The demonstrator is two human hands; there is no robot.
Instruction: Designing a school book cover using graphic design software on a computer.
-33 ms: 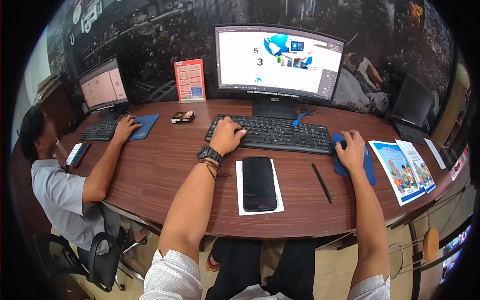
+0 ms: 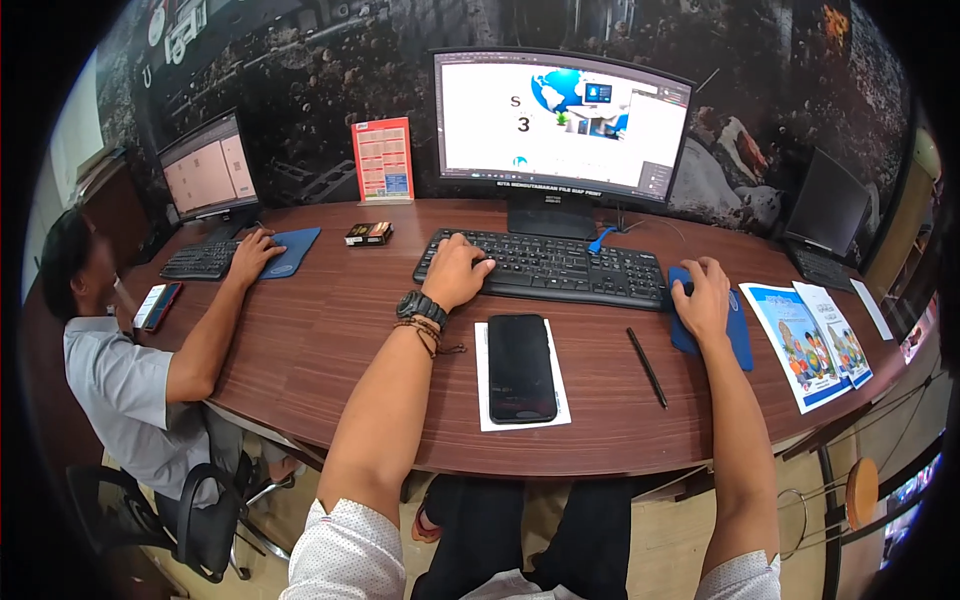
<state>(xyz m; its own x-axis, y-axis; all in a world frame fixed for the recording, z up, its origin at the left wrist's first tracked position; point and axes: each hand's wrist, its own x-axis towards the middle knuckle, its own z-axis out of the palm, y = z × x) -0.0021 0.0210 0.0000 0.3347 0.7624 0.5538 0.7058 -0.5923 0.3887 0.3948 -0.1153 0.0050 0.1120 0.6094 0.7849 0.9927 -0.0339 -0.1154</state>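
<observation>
My left hand (image 2: 459, 272) rests on the left end of a black keyboard (image 2: 560, 268), its fingers lightly curled over the keys and the thumb apart. A dark watch and a beaded bracelet circle that wrist. On the right, my right hand (image 2: 706, 298) is curved over a dark mouse (image 2: 688, 289), mostly hidden beneath it, on a blue mouse pad (image 2: 739, 335). Behind the keyboard stands a curved monitor (image 2: 480, 120) showing a blue globe graphic. A black smartphone (image 2: 521, 370) lies on white paper between my forearms, and a black pen (image 2: 648, 368) lies nearer my right forearm.
A co-worker (image 2: 140, 380) sits on the left, a hand on a blue mouse pad (image 2: 292, 252) before another monitor (image 2: 208, 170). A red calendar (image 2: 383, 160) and small box (image 2: 369, 234) stand farther back. Booklets (image 2: 797, 345) lie right, near a dark laptop (image 2: 828, 205).
A panel at the right side of the monitor's screen looks whiter now. The whole view has shifted very slightly; both hands stay where they were.
</observation>
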